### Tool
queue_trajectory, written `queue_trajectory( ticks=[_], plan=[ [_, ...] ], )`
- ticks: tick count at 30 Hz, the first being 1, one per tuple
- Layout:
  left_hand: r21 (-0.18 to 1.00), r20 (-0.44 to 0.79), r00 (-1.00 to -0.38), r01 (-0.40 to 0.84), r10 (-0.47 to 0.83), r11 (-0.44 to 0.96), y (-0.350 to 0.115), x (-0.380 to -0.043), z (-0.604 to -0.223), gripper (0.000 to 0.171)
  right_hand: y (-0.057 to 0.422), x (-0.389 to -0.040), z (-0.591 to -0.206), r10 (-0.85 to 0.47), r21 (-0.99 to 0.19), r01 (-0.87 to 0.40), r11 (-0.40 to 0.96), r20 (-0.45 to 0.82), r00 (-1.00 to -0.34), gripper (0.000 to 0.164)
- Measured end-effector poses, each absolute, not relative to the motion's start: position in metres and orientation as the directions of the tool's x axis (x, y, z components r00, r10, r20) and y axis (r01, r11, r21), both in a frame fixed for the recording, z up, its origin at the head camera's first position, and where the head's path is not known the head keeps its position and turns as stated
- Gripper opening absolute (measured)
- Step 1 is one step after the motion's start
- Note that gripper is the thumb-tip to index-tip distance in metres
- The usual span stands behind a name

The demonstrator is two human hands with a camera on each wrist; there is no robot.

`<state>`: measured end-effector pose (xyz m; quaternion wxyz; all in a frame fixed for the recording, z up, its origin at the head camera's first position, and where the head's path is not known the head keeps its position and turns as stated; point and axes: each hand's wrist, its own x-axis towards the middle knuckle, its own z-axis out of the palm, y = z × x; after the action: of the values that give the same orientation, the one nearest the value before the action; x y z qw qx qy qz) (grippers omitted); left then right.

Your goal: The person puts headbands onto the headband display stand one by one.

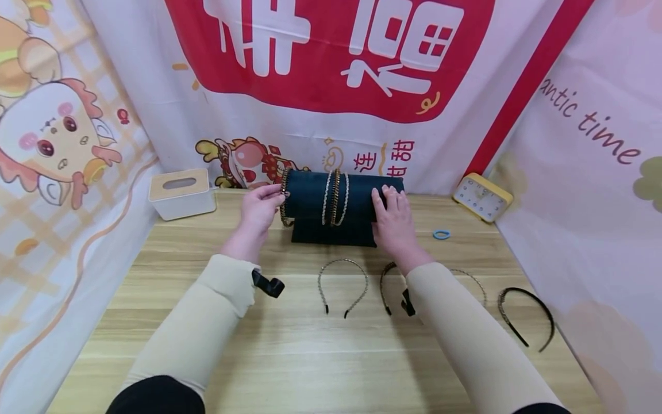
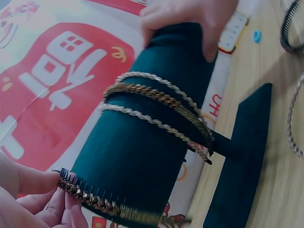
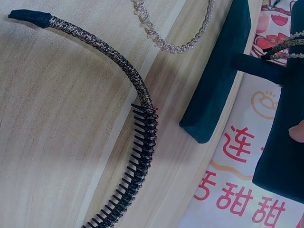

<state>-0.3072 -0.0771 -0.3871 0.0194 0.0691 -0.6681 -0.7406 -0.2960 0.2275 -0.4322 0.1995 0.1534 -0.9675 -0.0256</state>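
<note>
A dark green cylindrical headband stand (image 1: pixel 307 198) rises on a flat base at the back of the table. Around its left end sits a toothed brown-gold headband (image 2: pixel 99 202), pinched by my left hand (image 1: pixel 260 208) between thumb and fingers. On the stand's right end rests my right hand (image 1: pixel 393 221), its fingers over the top and thumb at the front. Three more headbands, two pale twisted ones and a gold-brown one (image 2: pixel 142 92) between them, circle the cylinder's middle. In the right wrist view only a fingertip of the right hand (image 3: pixel 298 132) shows.
On the table lie a pale twisted headband (image 1: pixel 342 260), a dark toothed headband (image 3: pixel 142 142), a thin one (image 1: pixel 478 282) partly behind the right sleeve, and a black one (image 1: pixel 550 319). A tissue box (image 1: pixel 183 201), yellow clock (image 1: pixel 483 197) and blue ring (image 1: pixel 441 234) stand around.
</note>
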Motion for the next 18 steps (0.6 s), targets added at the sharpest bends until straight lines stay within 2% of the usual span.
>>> queue_trajectory(
  ticks=[5, 10, 13, 18],
  plan=[
    [0.996, 0.072, -0.983, 0.061, -0.171, 0.071, -0.064, -0.31, -0.393, 0.029, 0.226, -0.295, -0.432, -0.305, 0.102, -0.288, 0.952, 0.388, -0.87, 0.078],
    [0.942, 0.235, -0.955, 0.177, -0.182, 0.286, -0.051, -0.308, -0.397, 0.021, 0.226, -0.297, -0.434, -0.311, 0.094, -0.3, 0.949, 0.413, -0.856, 0.078],
    [0.912, 0.286, -0.945, 0.217, -0.16, 0.347, -0.043, -0.305, -0.395, 0.017, 0.227, -0.297, -0.435, -0.311, 0.089, -0.302, 0.949, 0.416, -0.854, 0.078],
    [0.894, 0.318, -0.938, 0.25, -0.135, 0.371, -0.03, -0.305, -0.396, 0.013, 0.226, -0.297, -0.435, -0.304, 0.084, -0.296, 0.951, 0.404, -0.863, 0.078]
  ],
)
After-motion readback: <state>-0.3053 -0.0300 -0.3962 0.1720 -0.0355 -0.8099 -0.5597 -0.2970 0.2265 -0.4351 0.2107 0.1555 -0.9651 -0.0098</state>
